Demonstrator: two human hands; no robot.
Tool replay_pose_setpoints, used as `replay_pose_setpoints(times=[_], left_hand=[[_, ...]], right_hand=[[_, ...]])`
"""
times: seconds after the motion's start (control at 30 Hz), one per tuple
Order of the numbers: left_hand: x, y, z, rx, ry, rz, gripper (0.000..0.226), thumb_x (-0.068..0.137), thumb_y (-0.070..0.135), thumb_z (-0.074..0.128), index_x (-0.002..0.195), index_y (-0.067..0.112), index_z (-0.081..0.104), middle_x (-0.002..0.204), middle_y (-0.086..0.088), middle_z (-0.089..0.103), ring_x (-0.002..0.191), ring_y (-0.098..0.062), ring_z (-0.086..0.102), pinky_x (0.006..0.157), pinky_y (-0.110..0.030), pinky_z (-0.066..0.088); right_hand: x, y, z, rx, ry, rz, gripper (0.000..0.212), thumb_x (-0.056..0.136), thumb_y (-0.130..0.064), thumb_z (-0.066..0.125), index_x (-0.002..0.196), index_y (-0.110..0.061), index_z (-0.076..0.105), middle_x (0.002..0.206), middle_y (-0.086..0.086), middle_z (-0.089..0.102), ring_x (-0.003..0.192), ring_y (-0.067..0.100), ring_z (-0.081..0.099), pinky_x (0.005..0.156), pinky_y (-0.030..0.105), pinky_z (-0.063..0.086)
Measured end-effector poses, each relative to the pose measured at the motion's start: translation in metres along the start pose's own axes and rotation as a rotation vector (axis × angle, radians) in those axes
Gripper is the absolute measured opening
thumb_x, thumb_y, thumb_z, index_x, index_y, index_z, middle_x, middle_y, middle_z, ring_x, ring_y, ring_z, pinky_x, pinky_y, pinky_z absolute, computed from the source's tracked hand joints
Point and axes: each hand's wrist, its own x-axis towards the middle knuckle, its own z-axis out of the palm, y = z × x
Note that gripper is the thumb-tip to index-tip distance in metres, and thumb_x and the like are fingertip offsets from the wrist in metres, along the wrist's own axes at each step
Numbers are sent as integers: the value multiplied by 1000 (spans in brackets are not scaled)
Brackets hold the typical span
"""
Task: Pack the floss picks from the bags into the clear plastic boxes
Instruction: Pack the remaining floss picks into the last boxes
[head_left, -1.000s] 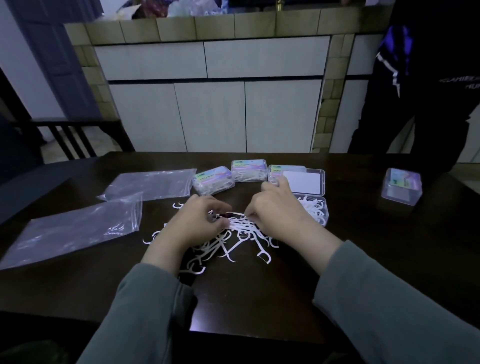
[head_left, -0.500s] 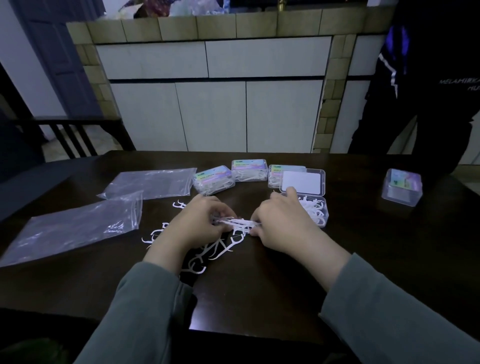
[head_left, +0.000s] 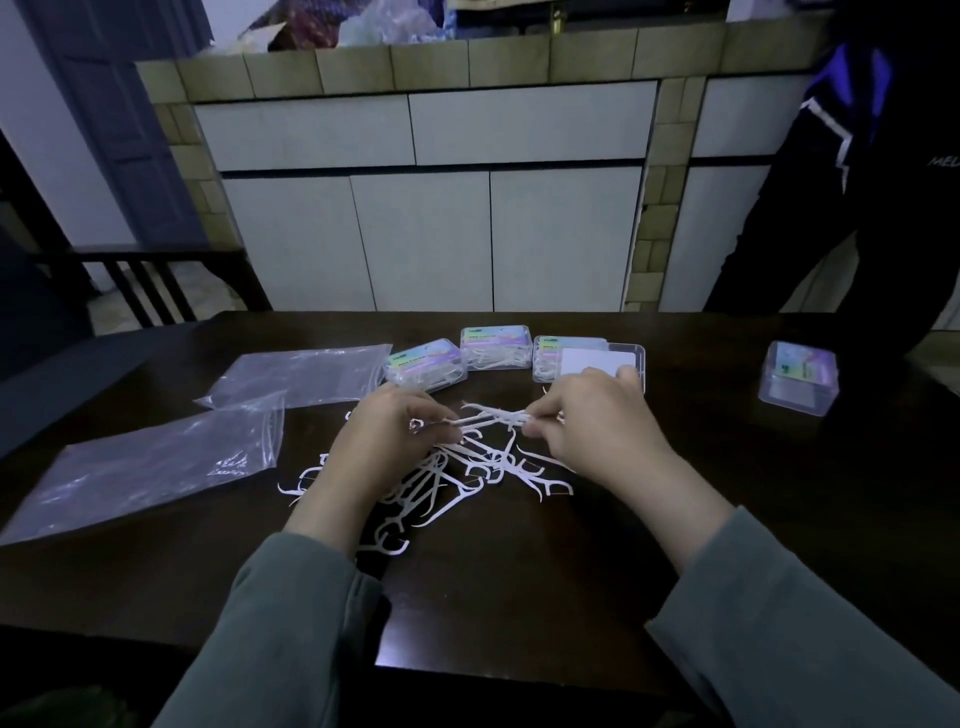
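Dark table (head_left: 519, 587), near edge cut off by sleeves. Two flat bags (head_left: 156, 467) at left, contents hard to make out. Open box (head_left: 631, 358) is half hidden behind right hand (head_left: 597, 431); three closed boxes (head_left: 488, 347) beside it. Left hand (head_left: 382, 441) and right hand each pinch one end of a small bundle of picks (head_left: 493, 415) with curled fingers, above the loose picks (head_left: 441, 493) on the table.
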Motion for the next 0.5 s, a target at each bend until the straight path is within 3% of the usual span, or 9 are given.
replay_pose_setpoints(times=[0.13, 0.23, 0.37, 0.5], left_hand=[[-2, 6, -3, -154, 80, -70, 7, 76, 27, 79, 82, 27, 79, 82, 18, 69, 87, -4, 59, 75, -25, 46], [1, 11, -3, -267, 101, -152, 5, 78, 24, 78, 82, 27, 78, 81, 17, 69, 78, 4, 62, 69, -15, 47], [11, 27, -2, -294, 156, -207, 9, 77, 26, 78, 78, 33, 74, 81, 20, 67, 74, 2, 59, 59, -7, 37], [30, 47, 5, -315, 178, -196, 7, 75, 33, 79, 80, 30, 75, 87, 12, 70, 83, -5, 59, 67, -23, 44]], right_hand=[[0, 20, -11, 138, 56, 67, 20, 91, -47, 60, 102, -38, 74, 108, -13, 69, 102, 10, 48, 84, 29, 18], [-1, 39, -19, 192, 76, 161, 24, 90, -48, 60, 107, -36, 72, 118, -18, 65, 114, 14, 43, 89, 29, 24], [0, 59, -21, -46, 84, 221, 21, 93, -46, 58, 106, -38, 72, 115, -11, 66, 114, 16, 47, 89, 36, 23], [1, 66, -15, -177, -62, 204, 21, 89, -47, 62, 103, -36, 72, 103, -11, 70, 104, 15, 53, 88, 38, 23]])
